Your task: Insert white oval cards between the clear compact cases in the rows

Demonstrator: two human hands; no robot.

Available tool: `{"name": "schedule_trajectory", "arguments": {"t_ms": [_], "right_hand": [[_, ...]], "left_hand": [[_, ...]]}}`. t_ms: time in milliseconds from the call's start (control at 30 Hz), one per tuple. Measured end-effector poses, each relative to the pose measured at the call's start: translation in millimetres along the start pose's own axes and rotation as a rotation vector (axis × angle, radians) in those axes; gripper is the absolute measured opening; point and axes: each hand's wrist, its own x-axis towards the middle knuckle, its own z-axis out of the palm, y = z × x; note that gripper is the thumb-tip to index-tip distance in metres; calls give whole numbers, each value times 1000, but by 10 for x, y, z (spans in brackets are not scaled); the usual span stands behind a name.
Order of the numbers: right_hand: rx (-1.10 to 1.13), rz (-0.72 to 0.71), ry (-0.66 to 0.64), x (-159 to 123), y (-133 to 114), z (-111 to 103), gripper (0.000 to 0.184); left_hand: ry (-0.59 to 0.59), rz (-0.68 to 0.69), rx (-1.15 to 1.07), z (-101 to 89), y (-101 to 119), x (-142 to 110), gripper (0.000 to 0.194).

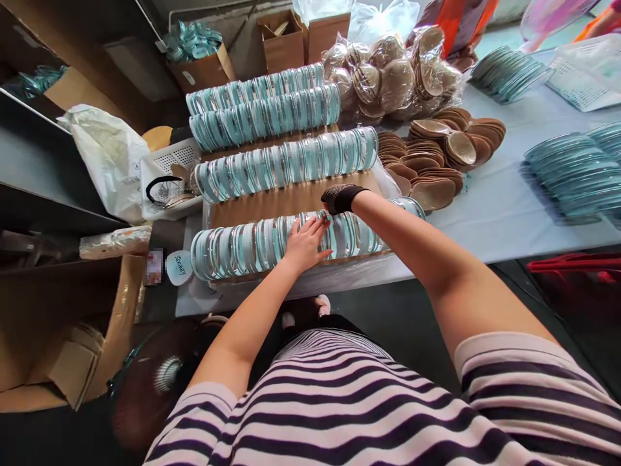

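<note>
My left hand (305, 244) is bare and lies on the front row of thin rounded teal pieces with clear shiny rims (237, 248). Its fingers are stretched out over the edges of the pieces. Just to its right, my right hand (339, 197), in a dark dotted glove, is curled down at the top of the same row. Whatever its fingers pinch is hidden. This row stands on edge along a brown cardboard sheet (276, 202). Behind it, another row of the same pieces (286, 164) runs parallel, with further rows (266, 116) at the back.
Stacked brown oval pieces (431, 155) and plastic-wrapped ones (392, 81) lie right of the rows. More teal stacks (572, 171) rest on the pale tablecloth (490, 220). A white basket (169, 155) stands left. Behind the table is a person in an orange vest (480, 26).
</note>
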Motion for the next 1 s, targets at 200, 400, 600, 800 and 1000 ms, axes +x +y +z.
{"name": "schedule_trajectory", "arguments": {"t_ms": [200, 400, 600, 800, 1000], "right_hand": [[160, -75, 296, -262, 47, 392, 29], [296, -61, 378, -822, -383, 1393, 27], [405, 168, 411, -900, -812, 2229, 34], [391, 441, 621, -1118, -383, 1643, 43], [240, 436, 148, -584, 293, 476, 45]], "left_hand": [[21, -16, -14, 52, -20, -32, 72], [31, -12, -22, 51, -10, -25, 72], [35, -9, -25, 46, 1, -81, 73], [35, 70, -44, -55, 177, 59, 64], [-11, 166, -51, 79, 412, 364, 68]]}}
